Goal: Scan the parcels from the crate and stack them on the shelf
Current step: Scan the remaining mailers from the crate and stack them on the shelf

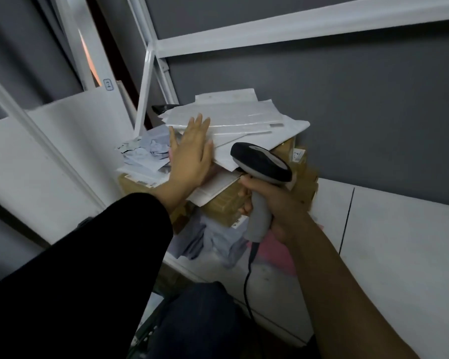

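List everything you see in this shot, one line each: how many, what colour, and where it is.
white mailers: several, white, top of the pile on the shelf
cardboard parcels: several, brown, under the mailers
plastic bags: at least two, grey-blue, crumpled, at the pile's left side and its front base
pink bag: one, pink, on the shelf below the scanner handle
scanner: one, black head with grey handle, in front of the pile
cable: one, black, hanging from the handle
shelf: one, white, bearing the pile
wall: one, grey, behind the shelf
left hand: one, black sleeve, flat on the mailers
right hand: one, bare arm, grips the scanner handle
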